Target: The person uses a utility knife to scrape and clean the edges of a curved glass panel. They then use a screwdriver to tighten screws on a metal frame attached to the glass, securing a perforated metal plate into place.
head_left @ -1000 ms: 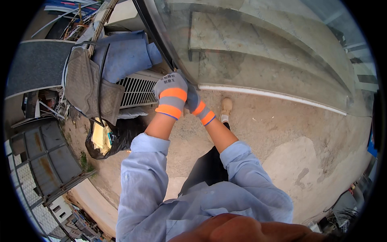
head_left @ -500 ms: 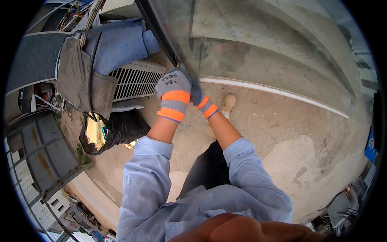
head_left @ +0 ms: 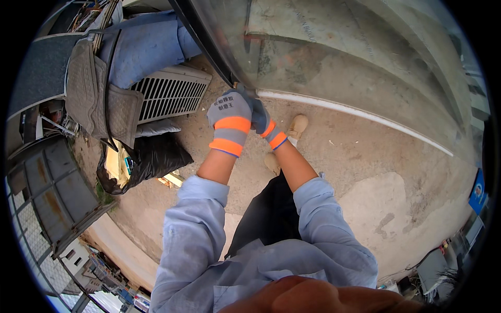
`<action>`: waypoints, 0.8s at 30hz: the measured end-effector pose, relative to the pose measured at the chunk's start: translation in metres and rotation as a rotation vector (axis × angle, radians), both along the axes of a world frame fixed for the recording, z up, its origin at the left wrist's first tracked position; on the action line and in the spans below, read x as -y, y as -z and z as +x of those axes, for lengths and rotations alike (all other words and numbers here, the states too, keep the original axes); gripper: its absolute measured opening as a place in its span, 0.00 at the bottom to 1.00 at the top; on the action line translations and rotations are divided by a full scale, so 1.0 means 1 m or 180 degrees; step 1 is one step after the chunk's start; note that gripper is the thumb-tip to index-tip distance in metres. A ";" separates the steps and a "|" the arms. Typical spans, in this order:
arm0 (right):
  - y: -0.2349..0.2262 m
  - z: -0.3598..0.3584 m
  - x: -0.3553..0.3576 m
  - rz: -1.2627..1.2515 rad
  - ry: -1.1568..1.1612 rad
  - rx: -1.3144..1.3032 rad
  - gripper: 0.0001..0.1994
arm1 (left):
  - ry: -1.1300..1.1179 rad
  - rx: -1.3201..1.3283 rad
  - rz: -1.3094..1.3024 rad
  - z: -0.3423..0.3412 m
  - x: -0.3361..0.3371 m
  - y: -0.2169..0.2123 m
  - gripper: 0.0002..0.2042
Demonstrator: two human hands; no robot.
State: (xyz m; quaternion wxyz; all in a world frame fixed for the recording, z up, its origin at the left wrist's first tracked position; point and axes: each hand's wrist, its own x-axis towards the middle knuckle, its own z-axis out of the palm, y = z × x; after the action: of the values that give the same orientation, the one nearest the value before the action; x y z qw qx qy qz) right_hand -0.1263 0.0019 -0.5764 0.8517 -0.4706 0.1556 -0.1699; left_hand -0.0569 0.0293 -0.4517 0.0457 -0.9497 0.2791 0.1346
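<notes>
Working, we judge, at the near end of the black edge (head_left: 201, 38) | left hand (head_left: 230, 110) and right hand (head_left: 260, 113) together, fingers hidden; we cannot tell how closed or holding what | edge just beyond both, glass pane (head_left: 313, 65) rightward | next needs, we think, steady two-handed control

The large transparent panel (head_left: 334, 68) looks smooth, glossy and glass-like, its long black edge strip (head_left: 202, 39) slightly shiny. The grey, orange-banded cloth gloves (head_left: 232, 112) look matt. The black plastic bag (head_left: 163, 160) is glossy and crinkled, the tan ground (head_left: 344, 141) rough.
</notes>
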 end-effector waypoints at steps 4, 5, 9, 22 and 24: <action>0.000 0.012 0.002 -0.0669 0.0466 0.0373 0.30 | -0.0143 0.0030 0.0001 0.000 0.002 0.002 0.26; -0.001 0.013 0.003 -0.0776 0.0455 0.0366 0.30 | -0.0130 0.0063 -0.0013 0.000 0.001 0.004 0.26; 0.006 0.009 0.005 -0.0759 0.0068 0.0174 0.29 | -0.0080 0.0099 -0.0220 0.001 -0.002 0.008 0.26; 0.041 0.003 -0.002 -0.0186 0.0027 0.0064 0.33 | -0.0562 -0.0210 -0.0296 -0.004 -0.001 0.039 0.27; 0.041 0.003 -0.002 -0.0127 0.0094 0.0000 0.31 | -0.0691 -0.0240 -0.0810 -0.003 -0.008 0.050 0.25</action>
State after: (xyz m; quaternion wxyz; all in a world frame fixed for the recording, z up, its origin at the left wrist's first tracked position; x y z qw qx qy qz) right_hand -0.1232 0.0041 -0.6176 0.8396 -0.4851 0.1591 -0.1855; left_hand -0.0599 0.0376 -0.5014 -0.1002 -0.9666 0.1913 0.1379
